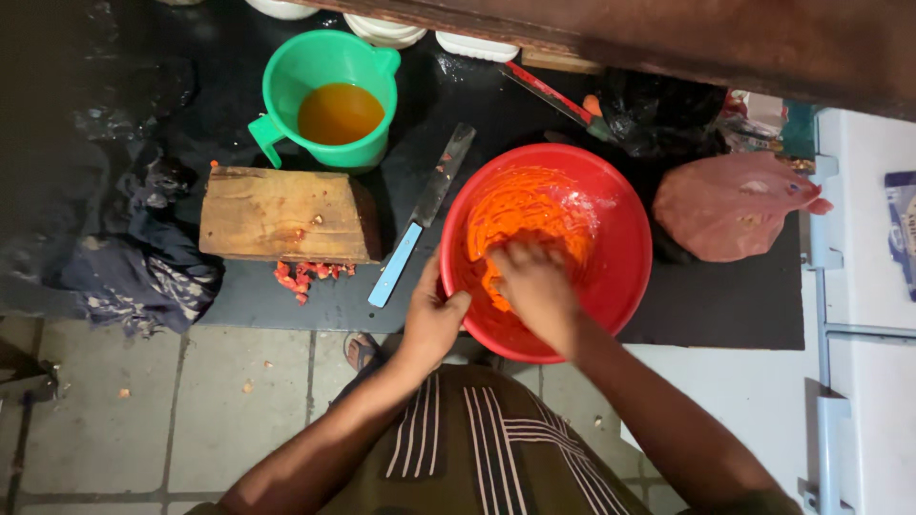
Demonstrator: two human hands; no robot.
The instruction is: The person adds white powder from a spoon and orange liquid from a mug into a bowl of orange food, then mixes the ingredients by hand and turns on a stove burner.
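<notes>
A dim kitchen corner is showing here: a tiled floor (143, 401) in the foreground and a dark, wet slab (725, 305) serving as the work surface, seen from above by a person in a striped garment.

Nearest the viewer, the left hand (431, 319) is clamping the near-left rim of the red bowl (625, 238), thumb hooked over the edge and fingers curled outside it. Just right of those fingers, the right hand (536, 286) is pressing down inside the bowl, its fingers (520, 256) held loosely together and bent into the orange shredded mass (520, 215) — whether they are closed on a handful cannot be told. The shreds are lying mostly beyond and to the left of the fingertips, smeared up the bowl wall; the mass is looking evenly coloured and already worked, so the hand-mixing is judged well advanced.

Left of the gripping fingers, a knife (420, 219) with a pale blue handle is lying idle, then a wooden block (281, 215) with red chopped scraps (305, 277) at its near edge — cutting is apparently finished. Beyond the block, a green jug (334, 95) is holding amber liquid, not yet emptied. Farther right of the fingers, a pinkish bag (730, 205) and a black bag (658, 119) are resting against the back; a dark cloth (143, 257) is bunching at far left.
</notes>
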